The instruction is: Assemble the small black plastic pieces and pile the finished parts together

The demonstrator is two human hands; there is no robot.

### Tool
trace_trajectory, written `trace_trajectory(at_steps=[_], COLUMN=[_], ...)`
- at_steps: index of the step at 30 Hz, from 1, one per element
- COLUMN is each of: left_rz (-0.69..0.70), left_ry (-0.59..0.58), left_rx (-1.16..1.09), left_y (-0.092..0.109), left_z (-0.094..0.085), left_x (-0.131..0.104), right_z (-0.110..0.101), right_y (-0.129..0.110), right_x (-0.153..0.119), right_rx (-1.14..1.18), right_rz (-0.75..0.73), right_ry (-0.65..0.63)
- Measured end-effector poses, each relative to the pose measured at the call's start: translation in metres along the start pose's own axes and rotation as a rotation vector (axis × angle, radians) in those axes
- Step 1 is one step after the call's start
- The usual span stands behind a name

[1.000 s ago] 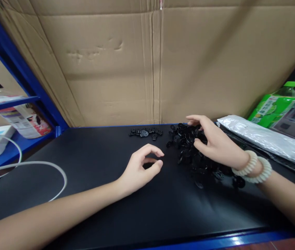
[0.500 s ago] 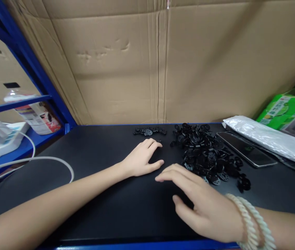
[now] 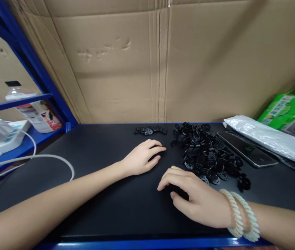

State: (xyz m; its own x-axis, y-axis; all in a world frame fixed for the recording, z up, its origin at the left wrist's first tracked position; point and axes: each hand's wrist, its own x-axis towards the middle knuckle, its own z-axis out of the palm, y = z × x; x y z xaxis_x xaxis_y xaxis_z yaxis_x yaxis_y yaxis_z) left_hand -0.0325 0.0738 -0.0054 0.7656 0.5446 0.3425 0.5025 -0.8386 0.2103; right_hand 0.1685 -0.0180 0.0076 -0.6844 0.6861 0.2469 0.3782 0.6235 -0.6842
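Note:
My left hand (image 3: 143, 158) rests low over the black table top (image 3: 105, 208), palm down, fingers stretched out and slightly apart. By its fingertips a tiny dark piece (image 3: 163, 146) shows, partly covered; whether it is touched I cannot tell. My right hand (image 3: 192, 196), with a pale twisted double bracelet at the wrist, hovers nearer the front edge. Its fingers are bent and the thumb stands apart, with nothing visible between them. Just beyond it spreads a heap of small black round plastic parts with holes (image 3: 201, 149). Behind my left hand lies a small cluster of similar black parts (image 3: 149, 131).
To the right lie a smartphone (image 3: 248, 149) and a silvery plastic package (image 3: 269, 139), with a green pack (image 3: 279, 107) behind. On the left, a white cable (image 3: 56, 157) loops over the table near a power strip (image 3: 9, 139) and bottle (image 3: 38, 116). Cardboard (image 3: 121, 69) stands behind.
My left hand's fingers have shifted slightly right, over the small dark piece, and the thumb has drawn in. My right hand has moved slightly left and its fingers bend more.

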Motion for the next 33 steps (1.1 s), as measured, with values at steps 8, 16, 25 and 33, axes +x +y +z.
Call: trace_trajectory(at_steps=[8, 16, 25, 33], left_rz=[0.027, 0.113, 0.144, -0.096], left_ry=[0.043, 0.0, 0.412, 0.403], left_rx=[-0.025, -0.163, -0.26, -0.671], left_y=[0.005, 0.003, 0.027, 0.054], left_z=[-0.004, -0.001, -0.005, -0.001], left_x=[-0.003, -0.002, -0.005, -0.01], right_z=[-0.002, -0.003, -0.003, -0.004], right_y=[0.003, 0.001, 0.013, 0.01], right_x=[-0.002, -0.001, 0.004, 0.01], right_rx=[0.021, 0.051, 0.755, 1.11], right_rz=[-0.014, 0.079, 0.383, 0.382], right_ry=[-0.012, 0.012, 0.156, 0.202])
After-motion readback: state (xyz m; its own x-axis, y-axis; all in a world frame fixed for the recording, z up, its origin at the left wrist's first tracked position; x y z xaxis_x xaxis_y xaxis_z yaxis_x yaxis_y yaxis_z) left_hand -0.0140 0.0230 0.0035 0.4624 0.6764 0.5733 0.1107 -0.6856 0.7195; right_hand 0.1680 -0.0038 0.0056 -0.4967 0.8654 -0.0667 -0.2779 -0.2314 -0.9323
